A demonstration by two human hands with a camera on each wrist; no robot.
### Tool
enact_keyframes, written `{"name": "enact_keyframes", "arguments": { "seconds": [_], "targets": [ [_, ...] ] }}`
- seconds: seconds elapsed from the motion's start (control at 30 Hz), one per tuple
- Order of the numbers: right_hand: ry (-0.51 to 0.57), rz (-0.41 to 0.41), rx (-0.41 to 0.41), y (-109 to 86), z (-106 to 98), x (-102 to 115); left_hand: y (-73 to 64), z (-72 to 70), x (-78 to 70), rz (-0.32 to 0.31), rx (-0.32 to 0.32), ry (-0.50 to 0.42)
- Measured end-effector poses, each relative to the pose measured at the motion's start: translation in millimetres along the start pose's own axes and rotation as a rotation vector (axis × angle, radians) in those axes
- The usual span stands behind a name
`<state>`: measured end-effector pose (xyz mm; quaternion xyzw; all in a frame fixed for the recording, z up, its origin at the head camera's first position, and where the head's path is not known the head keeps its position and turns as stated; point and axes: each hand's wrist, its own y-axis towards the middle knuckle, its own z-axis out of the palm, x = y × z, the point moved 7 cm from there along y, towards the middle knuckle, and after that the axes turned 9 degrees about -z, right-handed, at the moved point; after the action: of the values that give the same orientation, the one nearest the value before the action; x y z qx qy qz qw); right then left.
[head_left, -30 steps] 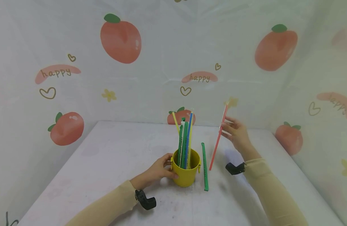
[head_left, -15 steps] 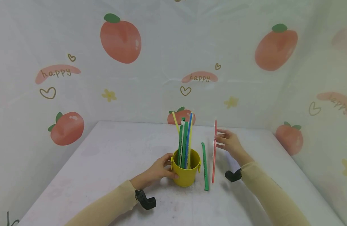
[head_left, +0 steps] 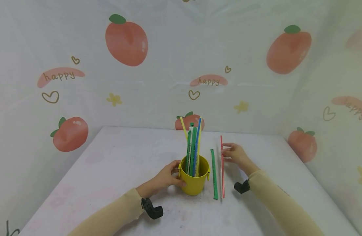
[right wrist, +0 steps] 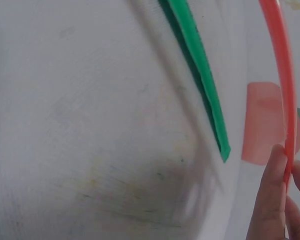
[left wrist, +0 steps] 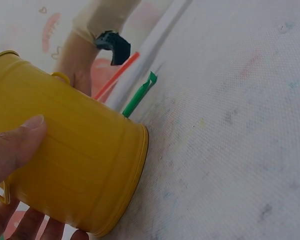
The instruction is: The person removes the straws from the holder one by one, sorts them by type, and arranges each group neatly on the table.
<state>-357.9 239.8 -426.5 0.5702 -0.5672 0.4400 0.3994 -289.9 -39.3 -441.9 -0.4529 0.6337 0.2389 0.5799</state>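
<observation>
A small yellow bucket (head_left: 193, 186) stands upright on the table, and my left hand (head_left: 166, 176) grips its left side. In the left wrist view the thumb lies on the bucket wall (left wrist: 85, 155) and the other fingers reach round below. Several straws (head_left: 193, 150) in green, white, blue and yellow stand in the bucket. My right hand (head_left: 238, 157) pinches a red straw (head_left: 222, 173) near its upper part, a little above the table. In the right wrist view the red straw (right wrist: 285, 75) runs up from between thumb and fingers. Left of it lies a green wrapped straw (head_left: 214, 175) on the table.
The white table (head_left: 125, 154) stretches around the bucket, with faint stains on its surface. Behind it hangs a white curtain (head_left: 157, 82) printed with red fruit, hearts and words. Black wrist cameras (head_left: 152, 209) sit on both wrists.
My right hand has lowered the red straw and moved left with it. The straw has turned from slanted to nearly parallel with the green one. My left hand and the bucket stay in place.
</observation>
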Motion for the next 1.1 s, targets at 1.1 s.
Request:
{"name": "enact_keyframes", "arguments": {
  "seconds": [1.1],
  "targets": [
    [-0.187,0.174,0.074,8.2,16.1,-27.9,-2.5,1.3,-1.8,0.008,0.007,-0.008]
  ]
}}
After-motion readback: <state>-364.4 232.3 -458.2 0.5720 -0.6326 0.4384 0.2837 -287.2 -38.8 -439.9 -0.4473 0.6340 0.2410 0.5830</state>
